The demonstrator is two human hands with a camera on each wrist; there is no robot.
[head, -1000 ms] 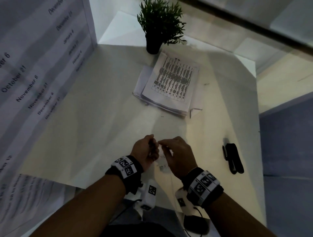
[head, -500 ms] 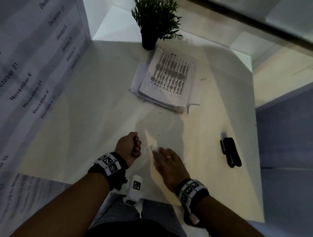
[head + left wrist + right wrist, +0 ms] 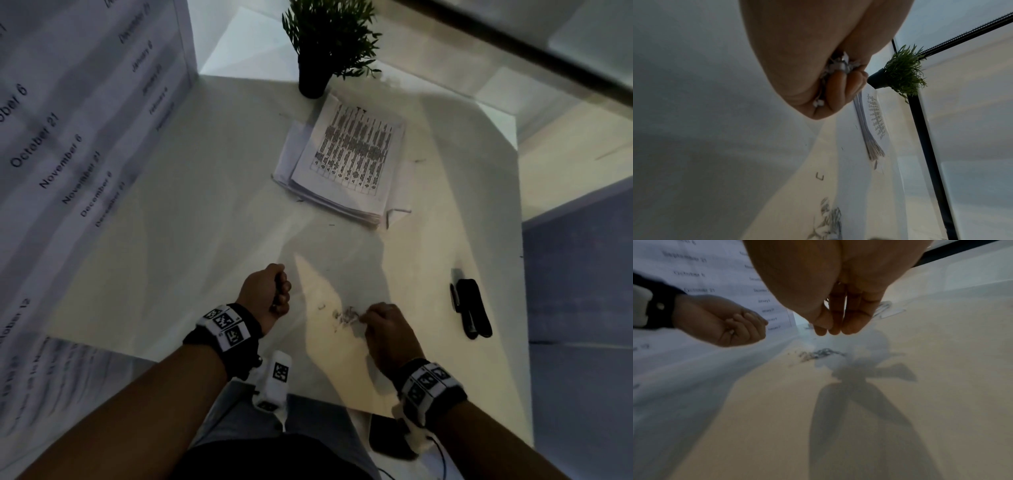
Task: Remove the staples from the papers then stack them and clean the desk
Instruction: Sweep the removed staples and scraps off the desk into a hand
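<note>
The left hand [image 3: 265, 296] clenches bent grey wire staples [image 3: 838, 68]; the right hand [image 3: 385, 329] hovers at the loose staple pile [image 3: 347, 315] (hold undeterminable), judged light, prickly, scatter-prone, best pinched in clusters.

A small potted plant [image 3: 325, 48], green fronds in a dark pot, stands upright at 12 o'clock at the far edge of the surface [image 3: 205, 205]. From 8 to 11 o'clock a white wall sheet [image 3: 68, 137] carries printed dates: October 21, November 6, December, January. A second printed sheet [image 3: 41, 387] shows at 7 o'clock, its text blurred. At 5 o'clock, past the near edge, sits a dark flat device [image 3: 387, 433]. A blue panel [image 3: 579, 291] fills 3 to 4 o'clock.
</note>
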